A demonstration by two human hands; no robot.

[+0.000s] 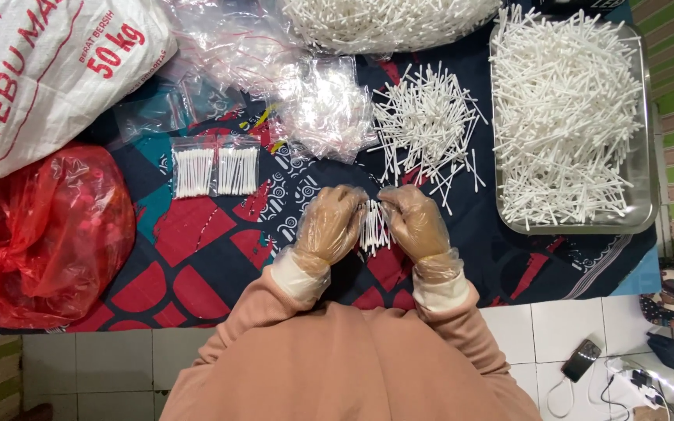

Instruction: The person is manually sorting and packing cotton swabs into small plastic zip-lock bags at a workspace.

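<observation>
We see our gloved left hand (331, 226) and right hand (415, 222) with fingers clenched around a bundle of white cotton swabs (373, 228), at six o'clock from the loose swab pile (427, 129), and slick gloves could let swabs slip and scatter onto the patterned cloth (196, 257).

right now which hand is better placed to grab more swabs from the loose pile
Right hand, probably. Both hands hold the bundle of swabs, but the loose pile lies ahead on the right hand's side, farther from the left hand.
</observation>
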